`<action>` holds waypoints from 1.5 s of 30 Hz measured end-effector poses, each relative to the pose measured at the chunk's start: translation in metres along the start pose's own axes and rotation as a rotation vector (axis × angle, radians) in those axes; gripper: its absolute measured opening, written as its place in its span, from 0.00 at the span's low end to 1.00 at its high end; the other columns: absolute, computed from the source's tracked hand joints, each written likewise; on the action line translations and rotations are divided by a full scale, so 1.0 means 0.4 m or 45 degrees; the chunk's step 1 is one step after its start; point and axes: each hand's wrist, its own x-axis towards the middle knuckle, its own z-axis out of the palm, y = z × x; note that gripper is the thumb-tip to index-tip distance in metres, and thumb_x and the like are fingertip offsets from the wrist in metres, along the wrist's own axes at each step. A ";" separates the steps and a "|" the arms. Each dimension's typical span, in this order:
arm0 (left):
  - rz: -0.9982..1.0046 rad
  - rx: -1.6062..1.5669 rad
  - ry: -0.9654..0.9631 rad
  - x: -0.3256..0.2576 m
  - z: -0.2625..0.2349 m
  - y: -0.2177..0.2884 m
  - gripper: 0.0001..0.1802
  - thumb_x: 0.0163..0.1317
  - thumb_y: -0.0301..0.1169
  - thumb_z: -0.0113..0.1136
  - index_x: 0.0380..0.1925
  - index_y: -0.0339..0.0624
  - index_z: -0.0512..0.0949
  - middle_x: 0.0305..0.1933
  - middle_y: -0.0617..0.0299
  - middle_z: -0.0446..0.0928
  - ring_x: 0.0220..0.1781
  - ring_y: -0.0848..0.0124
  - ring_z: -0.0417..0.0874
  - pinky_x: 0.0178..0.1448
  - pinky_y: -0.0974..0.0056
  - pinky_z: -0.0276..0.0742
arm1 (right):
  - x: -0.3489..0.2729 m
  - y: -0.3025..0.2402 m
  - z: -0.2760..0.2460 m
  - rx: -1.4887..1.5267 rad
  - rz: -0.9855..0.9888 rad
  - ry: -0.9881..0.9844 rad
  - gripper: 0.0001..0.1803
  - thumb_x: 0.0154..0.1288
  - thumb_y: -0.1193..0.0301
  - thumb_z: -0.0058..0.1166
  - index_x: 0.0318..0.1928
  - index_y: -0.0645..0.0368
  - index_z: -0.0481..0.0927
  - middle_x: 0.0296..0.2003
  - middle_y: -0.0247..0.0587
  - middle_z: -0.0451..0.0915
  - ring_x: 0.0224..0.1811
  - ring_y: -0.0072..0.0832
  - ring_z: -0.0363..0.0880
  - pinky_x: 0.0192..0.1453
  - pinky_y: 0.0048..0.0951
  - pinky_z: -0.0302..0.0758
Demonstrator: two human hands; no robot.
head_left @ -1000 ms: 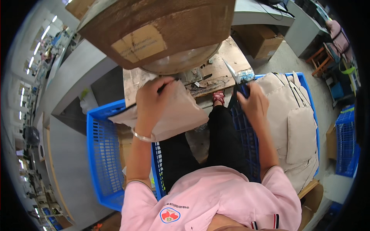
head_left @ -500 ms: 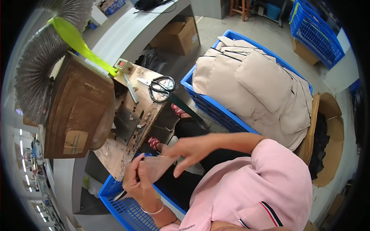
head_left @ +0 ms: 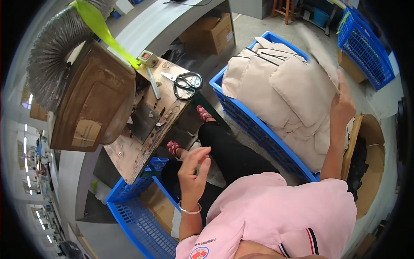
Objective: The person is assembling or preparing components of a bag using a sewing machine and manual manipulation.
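My right hand (head_left: 343, 103) is raised over the far right side of a blue crate, at the edge of a beige fabric piece (head_left: 321, 56) that is smeared by motion. Its fingers seem to hold that piece, though the grip itself is partly hidden. Under it, a heap of similar beige fabric pieces (head_left: 254, 80), some with black edging, fills the blue crate (head_left: 241, 113). My left hand (head_left: 192, 172) hovers above my lap, thumb and fingers apart and loosely bent, with nothing seen in it.
A worktable (head_left: 125, 166) on the left carries black-handled scissors (head_left: 186, 86), a metal strip (head_left: 153, 84), a switch box (head_left: 147, 58) and scraps. A brown hood (head_left: 95, 95) with a ribbed hose (head_left: 51, 64) overhangs it. Another blue basket (head_left: 129, 216) stands below; a cardboard drum (head_left: 374, 172) is at right.
My right hand has swung from beside my left hand out over the crate, with the beige piece. My left hand has let go of the piece and shifted right. The view has turned slightly.
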 end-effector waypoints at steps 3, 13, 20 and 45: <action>-0.118 0.007 -0.043 -0.047 0.019 -0.077 0.12 0.65 0.24 0.60 0.49 0.39 0.83 0.48 0.61 0.81 0.42 0.75 0.80 0.50 0.71 0.76 | -0.045 0.113 0.108 -0.417 0.041 0.037 0.29 0.61 0.81 0.48 0.62 0.47 0.77 0.53 0.40 0.83 0.43 0.40 0.84 0.44 0.38 0.80; -0.557 0.328 0.183 -0.214 -0.051 -0.239 0.11 0.65 0.28 0.62 0.46 0.39 0.84 0.47 0.61 0.82 0.40 0.74 0.81 0.46 0.71 0.77 | -0.279 0.112 0.316 -0.476 0.118 -0.727 0.24 0.67 0.76 0.45 0.63 0.63 0.68 0.57 0.54 0.76 0.58 0.48 0.77 0.58 0.48 0.74; -0.801 0.008 0.529 -0.274 -0.108 -0.424 0.11 0.69 0.31 0.60 0.45 0.36 0.84 0.33 0.60 0.84 0.29 0.78 0.80 0.34 0.74 0.74 | -0.185 -0.325 0.427 1.032 -0.132 -0.766 0.15 0.63 0.75 0.51 0.50 0.55 0.83 0.44 0.51 0.83 0.46 0.49 0.82 0.50 0.43 0.77; -1.139 -0.262 0.617 -0.202 -0.178 -0.446 0.17 0.68 0.36 0.60 0.47 0.31 0.80 0.24 0.56 0.82 0.15 0.74 0.78 0.16 0.75 0.68 | -0.191 -0.707 0.841 2.728 1.246 -0.766 0.14 0.65 0.73 0.56 0.51 0.61 0.79 0.46 0.39 0.83 0.46 0.24 0.80 0.49 0.24 0.76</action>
